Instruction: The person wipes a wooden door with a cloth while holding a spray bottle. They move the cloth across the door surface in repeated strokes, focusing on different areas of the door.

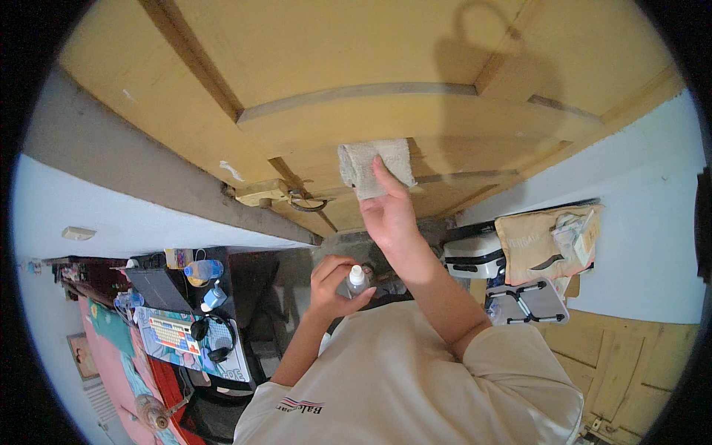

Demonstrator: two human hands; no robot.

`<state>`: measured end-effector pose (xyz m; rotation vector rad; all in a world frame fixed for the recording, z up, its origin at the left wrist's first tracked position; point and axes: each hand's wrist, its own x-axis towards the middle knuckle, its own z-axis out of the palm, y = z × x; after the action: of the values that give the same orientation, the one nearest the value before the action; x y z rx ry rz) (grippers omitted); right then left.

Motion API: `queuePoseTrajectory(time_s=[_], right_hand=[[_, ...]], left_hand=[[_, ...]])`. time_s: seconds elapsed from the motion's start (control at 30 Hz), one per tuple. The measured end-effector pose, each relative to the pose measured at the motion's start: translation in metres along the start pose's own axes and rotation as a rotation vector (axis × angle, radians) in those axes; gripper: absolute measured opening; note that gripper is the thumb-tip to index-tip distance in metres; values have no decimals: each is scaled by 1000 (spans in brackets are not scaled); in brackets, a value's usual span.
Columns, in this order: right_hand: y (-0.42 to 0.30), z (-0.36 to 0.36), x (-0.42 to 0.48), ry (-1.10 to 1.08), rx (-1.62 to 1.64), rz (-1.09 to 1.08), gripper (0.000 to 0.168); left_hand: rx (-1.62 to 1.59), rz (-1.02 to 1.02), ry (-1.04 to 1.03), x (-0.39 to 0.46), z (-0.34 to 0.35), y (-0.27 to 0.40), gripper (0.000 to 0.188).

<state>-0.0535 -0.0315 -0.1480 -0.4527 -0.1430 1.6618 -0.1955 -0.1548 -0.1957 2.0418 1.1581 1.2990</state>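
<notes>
My right hand (388,208) grips a folded beige cloth (384,161), thumb on top, held up in front of a yellow panelled wooden door (356,117). Whether the cloth touches the door is hard to tell. Lower down and to the left, near my chest, my left hand (336,289) holds a small clear bottle with a white spray top (357,278), its fingers curled around it. Left of the cloth, a metal latch with a ring handle (308,203) is fixed to the door.
At left a desk carries a keyboard (173,334), black headphones (221,340) and a large water bottle (204,269). A fan (151,411) stands beyond it. At right are a white case (474,257), an orange bag (517,245) and a folded table (528,303) against the wall.
</notes>
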Motion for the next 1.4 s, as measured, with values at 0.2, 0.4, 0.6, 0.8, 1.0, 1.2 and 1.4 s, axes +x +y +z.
queuePoseTrajectory(time_s=[0.2, 0.4, 0.6, 0.8, 1.0, 1.2, 1.4], right_hand=[[-41, -15, 3, 57, -40, -153, 34], [-74, -22, 1, 52, -93, -212, 39], [-47, -14, 1, 79, -126, -187, 39], [-3, 0, 0, 16, -50, -85, 33], [-5, -8, 1, -13, -55, -63, 32], [-44, -15, 0, -5, -25, -127, 35], [-85, -31, 1, 131, -63, -194, 40]], left_hand=[[-31, 56, -6, 12, 6, 0, 36], [-32, 53, 5, 9, 5, -3, 36], [-21, 26, 0, 3, 2, -3, 35], [11, -9, 4, -3, -2, -4, 36], [22, -57, -8, -6, -4, -4, 36], [55, -103, -30, 2, -3, -12, 37], [58, -232, 2, 22, -2, -19, 35]])
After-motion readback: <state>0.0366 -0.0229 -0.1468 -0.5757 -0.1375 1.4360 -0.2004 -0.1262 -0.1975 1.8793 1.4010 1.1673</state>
